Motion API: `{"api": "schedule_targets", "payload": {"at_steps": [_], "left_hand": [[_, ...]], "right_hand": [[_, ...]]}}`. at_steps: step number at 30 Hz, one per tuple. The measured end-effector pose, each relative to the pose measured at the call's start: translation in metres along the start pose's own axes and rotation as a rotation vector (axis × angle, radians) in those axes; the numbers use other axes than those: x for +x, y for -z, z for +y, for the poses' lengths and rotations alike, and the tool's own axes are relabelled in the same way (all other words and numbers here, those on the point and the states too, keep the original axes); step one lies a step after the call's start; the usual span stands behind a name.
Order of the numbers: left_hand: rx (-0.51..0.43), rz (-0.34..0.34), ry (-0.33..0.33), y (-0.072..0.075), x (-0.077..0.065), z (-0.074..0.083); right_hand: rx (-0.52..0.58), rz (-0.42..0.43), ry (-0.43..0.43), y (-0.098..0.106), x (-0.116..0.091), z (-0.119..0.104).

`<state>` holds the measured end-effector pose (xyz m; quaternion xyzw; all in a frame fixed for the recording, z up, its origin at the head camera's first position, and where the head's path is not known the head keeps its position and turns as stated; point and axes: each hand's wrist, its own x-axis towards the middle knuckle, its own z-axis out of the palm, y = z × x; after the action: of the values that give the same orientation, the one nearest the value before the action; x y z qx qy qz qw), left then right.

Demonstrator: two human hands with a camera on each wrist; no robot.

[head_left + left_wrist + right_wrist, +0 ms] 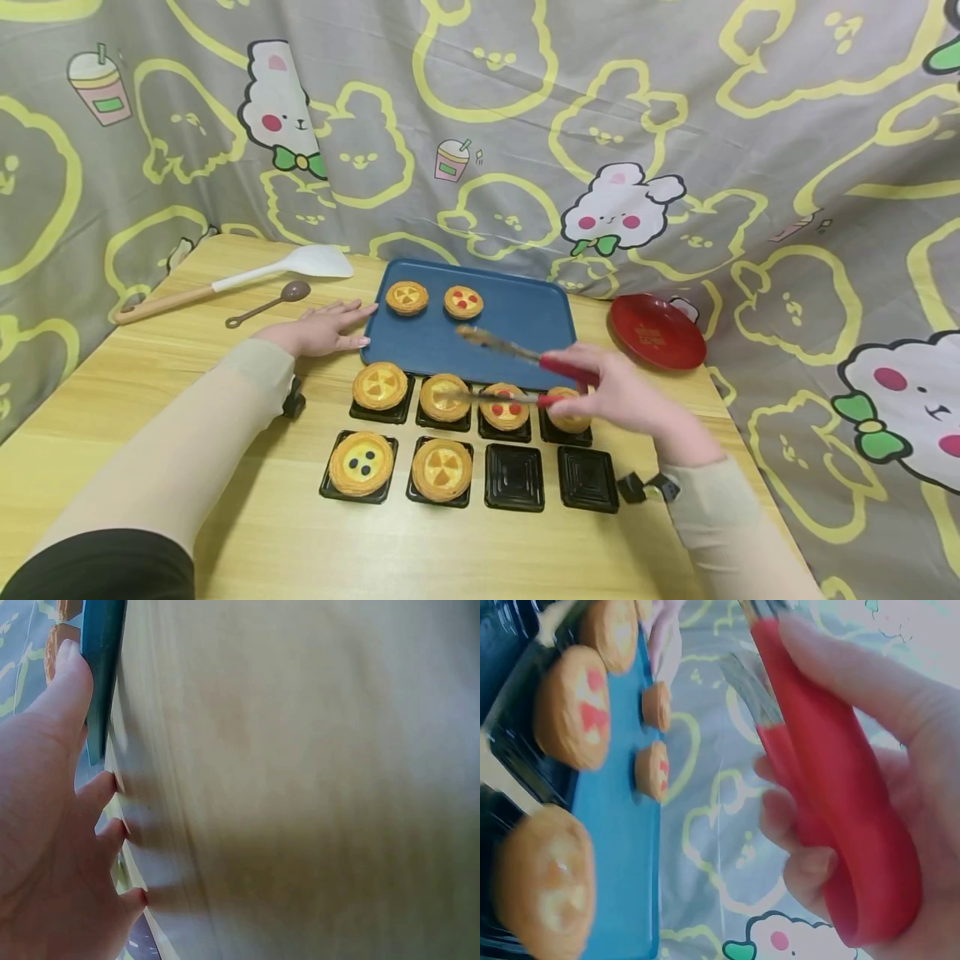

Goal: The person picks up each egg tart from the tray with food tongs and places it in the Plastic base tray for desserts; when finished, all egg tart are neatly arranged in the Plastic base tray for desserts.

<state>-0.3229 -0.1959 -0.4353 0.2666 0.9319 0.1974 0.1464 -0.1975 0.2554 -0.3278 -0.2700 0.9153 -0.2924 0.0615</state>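
My right hand (626,392) grips metal tongs (570,370) by their red handles (817,750). The tongs' arms stand apart, one over the blue tray (525,317), the other above the front tarts, with nothing between them. On the tray sit a tart with a cut pattern (407,297) and a red-dotted tart (463,302). My left hand (322,329) lies spread at the tray's left edge, its thumb on the rim and the other fingertips on the table. Before the tray, black square holders carry several tarts, among them a dark-dotted tart (362,465) and another red-dotted tart (504,408).
Two bare black holders (513,477) end the front row at the right. A red plate (658,332) lies right of the tray. To the left are a white spatula (318,261) with a wooden handle and a brown spoon (295,291). A patterned curtain (510,100) hangs behind.
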Motion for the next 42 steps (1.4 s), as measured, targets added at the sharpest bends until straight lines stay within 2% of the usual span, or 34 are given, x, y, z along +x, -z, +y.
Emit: {"api": "schedule_targets", "payload": {"at_steps": [3, 6, 11, 14, 17, 23, 32, 37, 42], "left_hand": [[-0.009, -0.002, -0.005, 0.000, 0.000, 0.000], [-0.021, 0.002, -0.009, -0.001, 0.000, -0.002], [-0.014, 0.004, -0.015, -0.005, 0.001, -0.001], [-0.016, 0.003, -0.015, -0.005, 0.002, 0.000], [-0.016, 0.005, -0.010, -0.004, 0.001, 0.001], [-0.004, 0.005, 0.000, -0.003, 0.001, 0.001], [-0.012, 0.008, 0.005, -0.002, -0.001, 0.001], [-0.014, 0.006, 0.005, -0.002, -0.001, 0.001], [-0.021, 0.003, 0.003, -0.001, -0.001, 0.001]], "right_hand": [[-0.045, 0.081, -0.051, 0.008, 0.027, 0.005], [-0.098, 0.111, -0.124, 0.009, 0.055, 0.010], [-0.167, 0.105, -0.275, -0.003, 0.095, 0.027], [-0.154, 0.095, -0.337, -0.011, 0.110, 0.038], [-0.119, 0.092, -0.361, -0.018, 0.119, 0.048], [-0.108, 0.076, -0.370, -0.028, 0.128, 0.054], [-0.108, 0.073, -0.368, -0.033, 0.130, 0.052], [-0.100, 0.092, -0.359, -0.032, 0.127, 0.052], [-0.078, 0.138, -0.286, -0.020, 0.112, 0.047]]}}
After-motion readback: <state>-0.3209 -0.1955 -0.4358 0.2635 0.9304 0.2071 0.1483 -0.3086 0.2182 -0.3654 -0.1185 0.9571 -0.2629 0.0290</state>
